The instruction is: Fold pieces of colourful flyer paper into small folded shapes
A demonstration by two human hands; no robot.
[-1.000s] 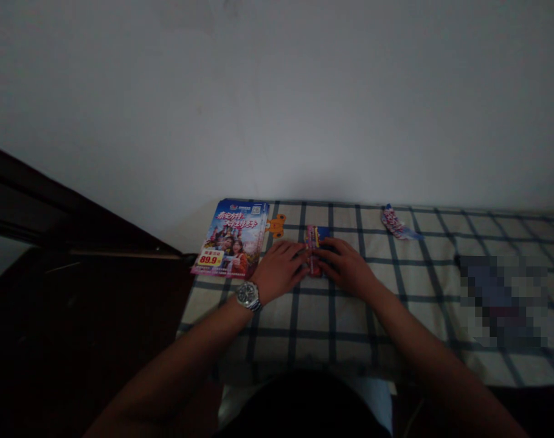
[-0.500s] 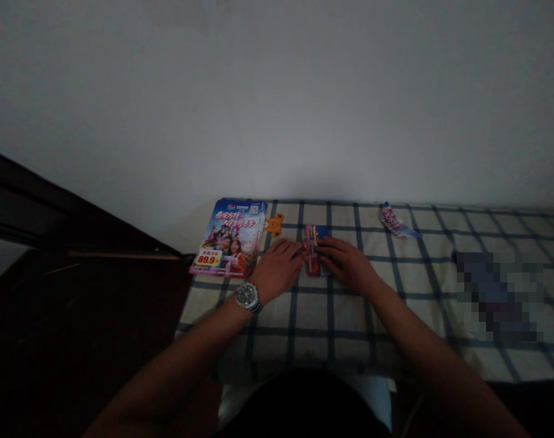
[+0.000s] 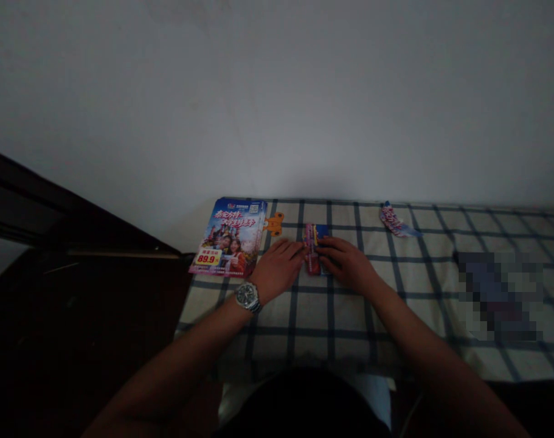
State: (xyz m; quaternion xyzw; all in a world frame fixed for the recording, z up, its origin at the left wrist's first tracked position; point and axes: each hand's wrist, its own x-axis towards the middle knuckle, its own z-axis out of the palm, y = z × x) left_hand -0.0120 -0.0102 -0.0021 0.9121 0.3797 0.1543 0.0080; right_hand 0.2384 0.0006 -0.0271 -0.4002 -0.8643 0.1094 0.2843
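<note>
1. Filling the view beyond twelve o'clock, a pale wall [image 3: 326, 103] meets a surface [image 3: 311, 316] under checked cloth. All clock directions here start from the folded paper [image 3: 312, 258] between the hands.
2. Between three and four o'clock, well apart, lies a dark, pixelated thing [image 3: 493, 298]; I cannot tell what it is.
3. At nine o'clock sits a pile of printed leaflets [image 3: 228, 234].
4. From eight o'clock comes the left hand [image 3: 281, 266], fingers outstretched and touching the paper's near-nine edge, not closed round it. From four o'clock comes the right hand [image 3: 349, 263], fingers slightly bent over the opposite side; whether they pinch, I cannot tell.
5. The paper lies flat, pink and blue. The step in hand looks like pressing or squaring it; a next move would call for light, even pressure, so its layers don't slip.
6. Near two-thirty: a crumpled wrapper [image 3: 393, 222].
7. At ten, beside the pile: an orange bear-shaped piece [image 3: 273, 225].
</note>
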